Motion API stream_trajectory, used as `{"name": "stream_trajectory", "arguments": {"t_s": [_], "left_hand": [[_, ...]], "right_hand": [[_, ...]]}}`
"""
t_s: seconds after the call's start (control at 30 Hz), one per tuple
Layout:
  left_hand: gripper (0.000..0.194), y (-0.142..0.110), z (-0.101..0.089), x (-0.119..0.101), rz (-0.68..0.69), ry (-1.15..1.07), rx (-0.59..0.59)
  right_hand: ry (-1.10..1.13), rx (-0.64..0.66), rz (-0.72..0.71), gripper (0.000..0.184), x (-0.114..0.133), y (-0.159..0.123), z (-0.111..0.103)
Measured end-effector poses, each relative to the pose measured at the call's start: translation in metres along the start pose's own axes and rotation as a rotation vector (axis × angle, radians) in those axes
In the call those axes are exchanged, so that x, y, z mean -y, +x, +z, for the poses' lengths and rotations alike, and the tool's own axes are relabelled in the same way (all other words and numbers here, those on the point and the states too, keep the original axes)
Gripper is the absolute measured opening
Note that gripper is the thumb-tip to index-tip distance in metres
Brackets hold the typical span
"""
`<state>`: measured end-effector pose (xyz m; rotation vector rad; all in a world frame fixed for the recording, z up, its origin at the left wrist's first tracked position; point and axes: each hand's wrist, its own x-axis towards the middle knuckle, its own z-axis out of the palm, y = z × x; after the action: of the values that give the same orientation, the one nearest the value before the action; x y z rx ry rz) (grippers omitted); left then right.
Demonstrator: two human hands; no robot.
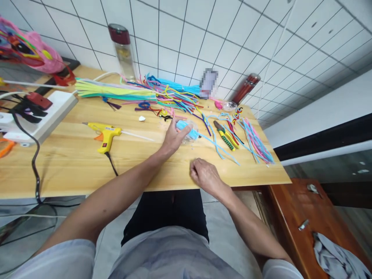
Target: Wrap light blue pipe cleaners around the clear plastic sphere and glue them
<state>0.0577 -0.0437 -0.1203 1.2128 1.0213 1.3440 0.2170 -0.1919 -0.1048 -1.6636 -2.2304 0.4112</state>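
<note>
Holding blue pc [191, 132], L hand [174, 137], long axis twd near R

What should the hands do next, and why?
Perhaps the right hand could help steady the blue piece: only the left hand holds it, while the right sits curled at the table's near edge, seemingly holding nothing.

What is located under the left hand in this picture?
Part of a light-blue piece shows beside the thumb of the left hand, over the wooden table. The palm covers whatever lies directly beneath it, so that cannot be seen.
</note>
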Motion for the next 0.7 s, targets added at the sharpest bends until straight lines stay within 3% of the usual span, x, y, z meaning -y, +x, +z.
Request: {"name": "stream_trajectory", "arguments": {"t_s": [0.13, 0.27, 0.33, 0.47, 0.7], "left_hand": [[0.064, 0.006, -0.001, 0.01, 0.066, -0.035, 0.028], [0.059, 0.016, -0.001, 0.018, 0.071, -0.069, 0.024], [0.049, 0.016, -0.001, 0.014, 0.033, -0.058, 0.019], [0.031, 0.009, 0.002, -0.003, -0.005, -0.03, 0.017], [0.031, 0.01, 0.002, -0.004, 0.011, -0.018, 0.006]], "right_hand": [[0.155, 0.0, 0.068, 0.008, -0.016, -0.004, -0.007], [0.564, -0.142, 0.283, 0.022, -0.037, -0.016, -0.012], [0.668, -0.168, 0.361, 0.024, -0.041, -0.022, -0.012], [0.711, -0.208, 0.415, 0.02, -0.036, -0.028, -0.01], [0.688, -0.195, 0.404, 0.029, -0.028, -0.025, -0.007]]}}
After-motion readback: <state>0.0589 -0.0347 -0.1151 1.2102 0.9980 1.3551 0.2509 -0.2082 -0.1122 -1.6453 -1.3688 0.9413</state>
